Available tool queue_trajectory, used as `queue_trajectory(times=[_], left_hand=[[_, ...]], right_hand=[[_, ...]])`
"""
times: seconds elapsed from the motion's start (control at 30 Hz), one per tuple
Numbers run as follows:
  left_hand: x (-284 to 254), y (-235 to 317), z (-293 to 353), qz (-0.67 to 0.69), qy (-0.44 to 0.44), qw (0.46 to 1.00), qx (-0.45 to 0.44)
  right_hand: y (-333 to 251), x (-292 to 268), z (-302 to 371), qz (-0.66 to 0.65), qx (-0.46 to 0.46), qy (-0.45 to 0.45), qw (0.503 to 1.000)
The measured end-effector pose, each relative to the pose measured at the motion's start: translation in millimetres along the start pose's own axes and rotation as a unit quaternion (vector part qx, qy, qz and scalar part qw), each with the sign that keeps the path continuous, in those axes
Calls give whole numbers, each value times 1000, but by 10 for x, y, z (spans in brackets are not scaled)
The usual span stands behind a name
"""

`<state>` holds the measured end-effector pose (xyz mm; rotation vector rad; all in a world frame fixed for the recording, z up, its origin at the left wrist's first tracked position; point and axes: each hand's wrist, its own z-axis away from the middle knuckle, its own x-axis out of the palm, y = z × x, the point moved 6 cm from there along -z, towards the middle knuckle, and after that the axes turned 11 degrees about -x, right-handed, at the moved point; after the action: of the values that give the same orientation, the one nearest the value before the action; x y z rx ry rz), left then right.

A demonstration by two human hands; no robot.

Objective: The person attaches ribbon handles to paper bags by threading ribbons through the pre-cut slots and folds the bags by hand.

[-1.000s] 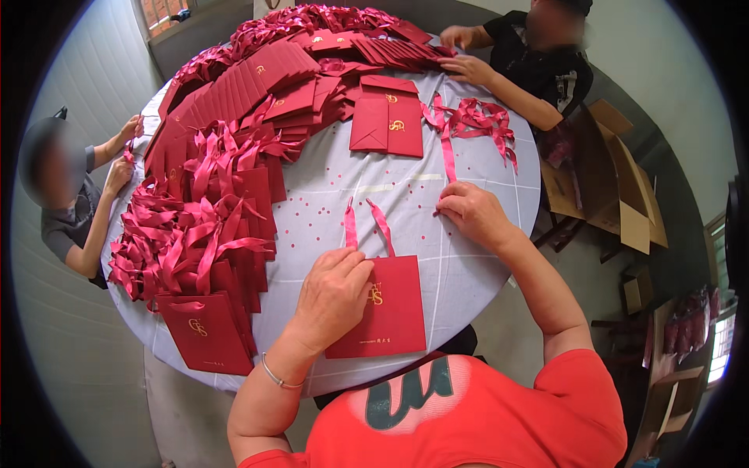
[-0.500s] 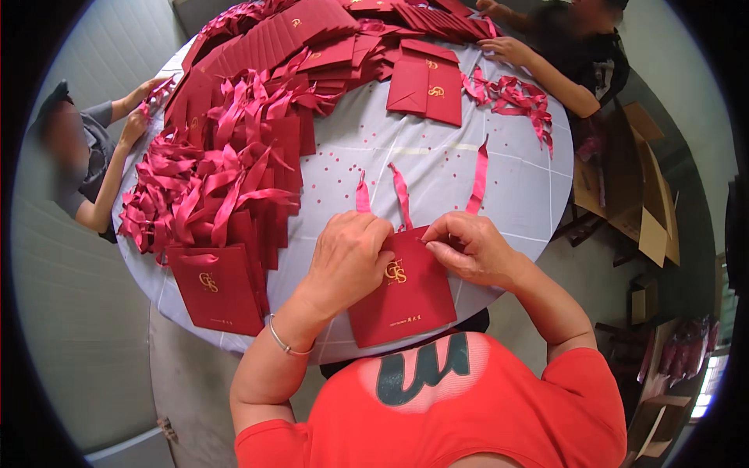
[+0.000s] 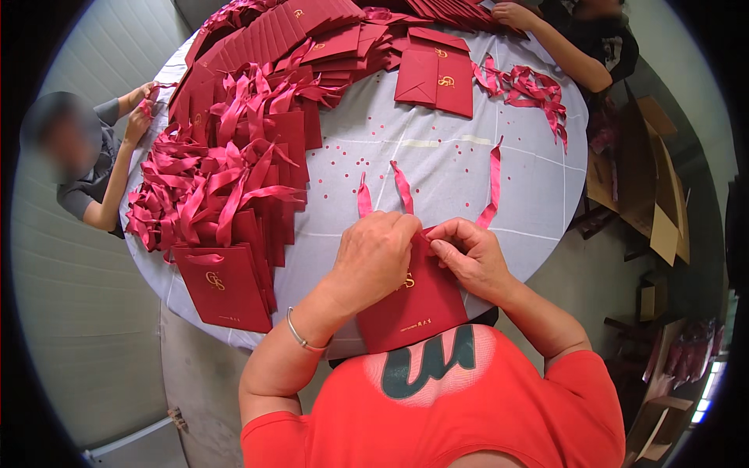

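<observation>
Centred on the red paper bag (image 3: 417,316), with twelve o'clock pointing away from the person, the bag lies at the near rim of the cloth-covered worktop (image 3: 538,199), gold print upward, its lower edge beside the red shirt (image 3: 437,421). That closeness probably lets both hands meet at its top edge. The left hand (image 3: 376,253) covers the corner at eleven o'clock, likely steadying it; its fingers are bent, but their tips are hidden. At one o'clock, thumb and forefinger of the right hand (image 3: 472,261) converge on the top edge; whether they pinch it or a ribbon end is too small to tell.

Beyond the hands, narrow pink strips (image 3: 402,187) point away at eleven and twelve, another ribbon (image 3: 492,191) at one. Standing bags (image 3: 221,288) crowd nine to ten, limiting room leftward. Farther out lie flat bags (image 3: 456,97) at twelve and a ribbon heap (image 3: 534,90) at one. Co-workers' hands (image 3: 139,109) show at ten and past twelve; an open carton (image 3: 662,222) stands at two.
</observation>
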<state>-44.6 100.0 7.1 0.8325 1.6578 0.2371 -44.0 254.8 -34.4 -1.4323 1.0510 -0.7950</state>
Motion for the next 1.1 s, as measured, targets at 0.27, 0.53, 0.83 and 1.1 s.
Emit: queue_trajectory(times=[0.27,0.53,0.83,1.1], left_hand=[[-27,-231,-7,265,-129,944,-146],[85,-345,-5,248,-242,912,-219],[84,-358,-14,310,-312,876,-198],[118,-392,33,419,-343,802,-251]], right_hand=[[-9,-63,29,-114,11,38,993],[-70,-23,24,-119,9,18,993],[-511,33,53,201,-275,0,940],[-581,73,66,247,-312,-3,918]])
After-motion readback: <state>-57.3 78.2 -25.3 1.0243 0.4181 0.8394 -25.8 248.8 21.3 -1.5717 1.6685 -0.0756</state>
